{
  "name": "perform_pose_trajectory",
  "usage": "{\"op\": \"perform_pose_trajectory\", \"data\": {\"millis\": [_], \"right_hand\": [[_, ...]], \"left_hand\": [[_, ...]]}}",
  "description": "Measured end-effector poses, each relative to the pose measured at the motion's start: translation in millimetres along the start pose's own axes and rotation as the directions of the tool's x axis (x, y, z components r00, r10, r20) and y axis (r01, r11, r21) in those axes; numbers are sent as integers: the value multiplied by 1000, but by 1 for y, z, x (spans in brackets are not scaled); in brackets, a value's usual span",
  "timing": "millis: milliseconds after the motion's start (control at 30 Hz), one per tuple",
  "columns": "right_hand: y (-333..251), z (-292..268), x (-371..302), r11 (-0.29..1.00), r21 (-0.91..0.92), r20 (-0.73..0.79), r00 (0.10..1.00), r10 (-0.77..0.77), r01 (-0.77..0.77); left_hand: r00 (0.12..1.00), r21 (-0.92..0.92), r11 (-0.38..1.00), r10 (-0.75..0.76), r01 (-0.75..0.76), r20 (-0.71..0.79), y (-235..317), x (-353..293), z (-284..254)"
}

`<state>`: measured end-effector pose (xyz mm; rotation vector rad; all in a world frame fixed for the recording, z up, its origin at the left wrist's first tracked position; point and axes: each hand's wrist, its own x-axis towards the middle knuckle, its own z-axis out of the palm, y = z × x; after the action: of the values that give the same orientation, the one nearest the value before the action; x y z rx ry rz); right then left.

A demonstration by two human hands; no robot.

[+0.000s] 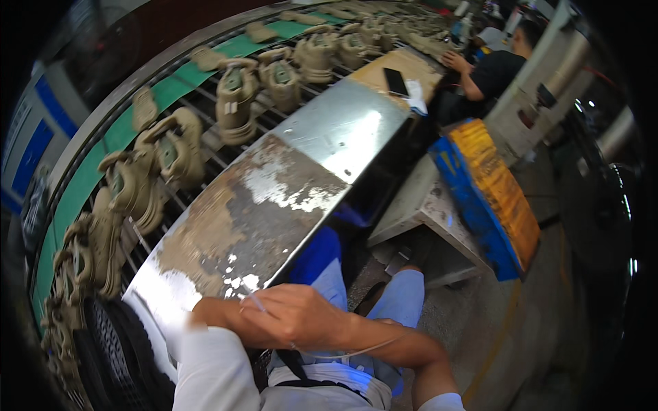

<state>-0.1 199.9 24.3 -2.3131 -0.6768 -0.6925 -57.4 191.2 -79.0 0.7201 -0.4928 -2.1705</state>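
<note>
My right hand (pixel 298 316) lies across my left forearm (pixel 223 316), close to my body. Its fingers are curled, and a thin translucent stick (pixel 256 301) pokes out between them. Below this hand a thin pale cord (pixel 360 353) loops along my right forearm. My left hand is hidden behind the right hand and forearm, so its fingers do not show. Just beyond the right hand is the near end of a worn metal table (pixel 274 195) with patchy brown stains. Black shoe soles (pixel 113 342) stand at the lower left, beside my left sleeve.
Tan shoes (pixel 236 103) line a curved roller rack with a green strip (pixel 178 85). A phone (pixel 395 81) and a white glove (pixel 415 96) lie on the far tabletop. At right, a blue and yellow board (pixel 490 195) leans on a metal stand (pixel 439 219). A co-worker (pixel 504 68) sits beyond.
</note>
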Motion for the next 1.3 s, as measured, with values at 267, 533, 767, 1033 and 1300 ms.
{"op": "perform_pose_trajectory", "data": {"millis": [267,533,767,1033,1300], "right_hand": [[-5,-5,0,998,17,97,994,56,-58],[-3,1,-8,997,13,92,993,69,-71],[-3,-3,-5,997,37,81,995,64,-68],[-4,-4,-5,1000,11,-26,1000,5,-4],[-4,-2,-6,999,40,-45,999,20,-18]], "left_hand": [[998,22,998,-59,59,1,11,-10,-2],[998,0,998,-58,58,-10,16,-17,-6],[998,-15,998,-55,55,-28,19,-20,-9],[998,-14,998,-62,61,-34,18,-20,-8],[997,-18,997,-69,68,-39,17,-22,-8]]}}
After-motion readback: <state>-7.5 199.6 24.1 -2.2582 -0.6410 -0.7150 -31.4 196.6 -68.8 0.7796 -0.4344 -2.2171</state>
